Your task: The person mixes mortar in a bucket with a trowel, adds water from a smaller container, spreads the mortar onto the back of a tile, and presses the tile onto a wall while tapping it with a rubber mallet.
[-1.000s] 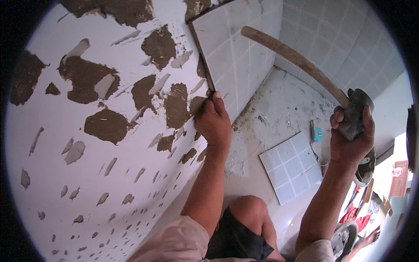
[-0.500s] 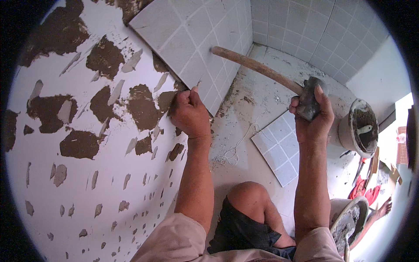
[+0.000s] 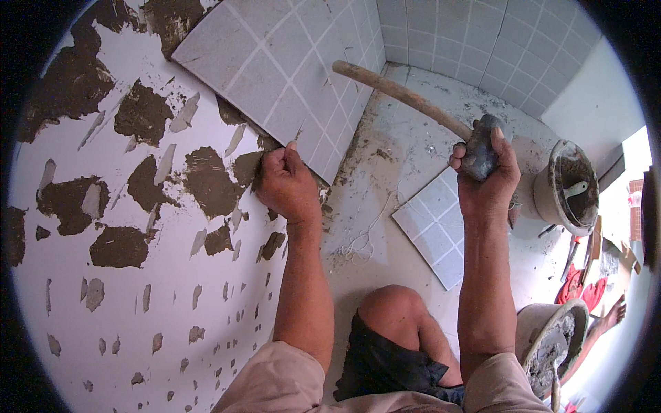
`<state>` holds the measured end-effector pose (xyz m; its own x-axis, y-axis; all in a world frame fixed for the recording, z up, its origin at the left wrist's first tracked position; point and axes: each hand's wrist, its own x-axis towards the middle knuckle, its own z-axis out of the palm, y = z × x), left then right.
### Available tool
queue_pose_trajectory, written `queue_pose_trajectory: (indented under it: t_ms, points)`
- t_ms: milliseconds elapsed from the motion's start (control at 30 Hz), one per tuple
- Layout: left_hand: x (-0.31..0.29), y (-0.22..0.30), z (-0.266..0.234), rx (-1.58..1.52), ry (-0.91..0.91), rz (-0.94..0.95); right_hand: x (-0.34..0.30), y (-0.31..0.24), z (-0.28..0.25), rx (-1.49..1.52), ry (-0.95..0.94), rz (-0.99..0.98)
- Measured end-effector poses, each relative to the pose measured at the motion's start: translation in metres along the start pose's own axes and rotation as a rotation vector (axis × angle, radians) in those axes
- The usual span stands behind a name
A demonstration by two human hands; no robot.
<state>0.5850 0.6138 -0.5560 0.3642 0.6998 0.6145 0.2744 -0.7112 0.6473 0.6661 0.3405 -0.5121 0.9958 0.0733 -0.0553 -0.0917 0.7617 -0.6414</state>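
My left hand (image 3: 290, 184) is closed in a pinch at the lower edge of a large grey wall tile (image 3: 275, 76) patterned with pale lines. Its thumb touches the tile's edge; whatever the curled fingers hold is hidden. In my right hand (image 3: 490, 184) is a mallet (image 3: 406, 103), gripped by its dark, rounded head. The mallet's wooden handle points up and left, its end in front of the tile. Patches of brown mortar (image 3: 213, 180) cover the white wall (image 3: 186, 275) beside my left hand.
A loose grey tile (image 3: 434, 227) lies on the dusty floor (image 3: 358, 282), near a tangle of white string (image 3: 361, 244). To the right stand a bucket (image 3: 544, 199) with a white-handled tool inside and a second bucket (image 3: 533, 320) of grey mix. A bare limb (image 3: 606, 320) shows beyond it.
The view has shifted slightly, so the wall and its tile appear farther left. Both hands keep their closed grips, and the mallet stays at nearly the same tilt.
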Motion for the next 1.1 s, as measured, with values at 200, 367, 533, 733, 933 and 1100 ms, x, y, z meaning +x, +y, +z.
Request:
queue_pose_trajectory:
  t_ms: [200, 367, 533, 733, 933, 1100]
  points:
    - [0.001, -0.001, -0.001, -0.017, -0.003, -0.014, -0.002, 0.012, 0.014, -0.001, -0.006, 0.060]
    - [0.000, 0.005, -0.001, 0.026, -0.009, 0.018, -0.004, 0.007, 0.005, -0.002, 0.013, 0.026]
    - [0.000, -0.003, 0.003, -0.046, -0.008, -0.030, -0.007, 0.014, 0.013, -0.017, 0.028, 0.078]
    - [0.001, -0.010, 0.003, 0.034, 0.065, 0.124, -0.007, 0.013, 0.014, -0.006, 0.024, 0.066]
    - [-0.003, 0.007, 0.000, 0.003, 0.079, 0.094, -0.009, 0.009, 0.011, -0.008, 0.020, 0.068]
    - [-0.002, 0.006, -0.005, 0.049, 0.075, 0.113, -0.006, 0.004, 0.008, -0.022, 0.024, 0.020]
